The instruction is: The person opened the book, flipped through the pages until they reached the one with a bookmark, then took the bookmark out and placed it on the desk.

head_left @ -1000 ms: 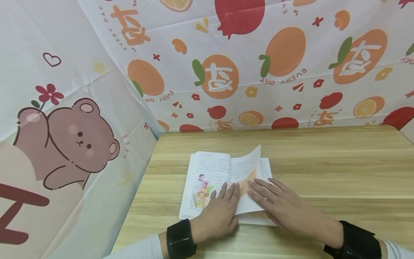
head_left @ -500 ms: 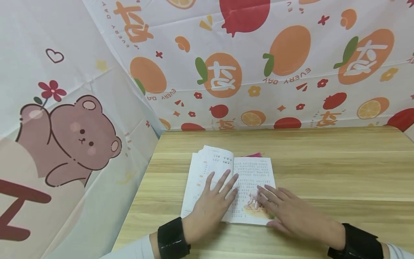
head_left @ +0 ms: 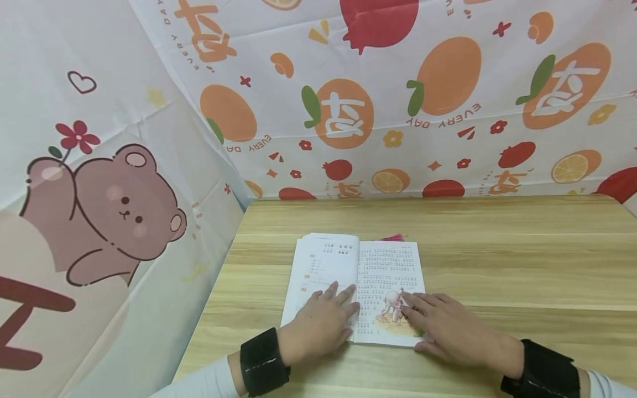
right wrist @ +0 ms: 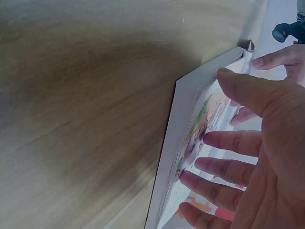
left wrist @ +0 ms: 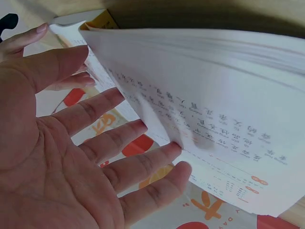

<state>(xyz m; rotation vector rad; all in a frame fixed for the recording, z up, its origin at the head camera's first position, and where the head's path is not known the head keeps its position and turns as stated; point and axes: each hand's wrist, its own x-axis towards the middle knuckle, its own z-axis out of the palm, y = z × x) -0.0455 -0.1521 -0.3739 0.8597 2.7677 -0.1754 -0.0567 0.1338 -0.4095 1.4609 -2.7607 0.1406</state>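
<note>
An open book (head_left: 385,262) lies on the wooden table, with printed text on both pages and a drawing of a figure low on the right page. My left hand (head_left: 320,320) rests with spread fingers on the lower left page, close to the spine. In the left wrist view its fingertips (left wrist: 175,149) touch the printed page (left wrist: 228,95). My right hand (head_left: 450,326) lies over the lower right corner of the book, fingers extended across the drawing. The right wrist view has the thumb by the book's thick page edge (right wrist: 183,109). Neither hand grips anything.
A pink tassel (head_left: 393,237) sticks out behind the book's top edge. The wooden table (head_left: 522,260) extends far to the right. A fruit-print cloth (head_left: 388,110) hangs behind it, and a bear-print cloth (head_left: 124,204) hangs at the left.
A page lifted from the right side has gone over to the left, baring the page with the drawing. My left hand slid up the left page, then back down, and that page now lies flatter.
</note>
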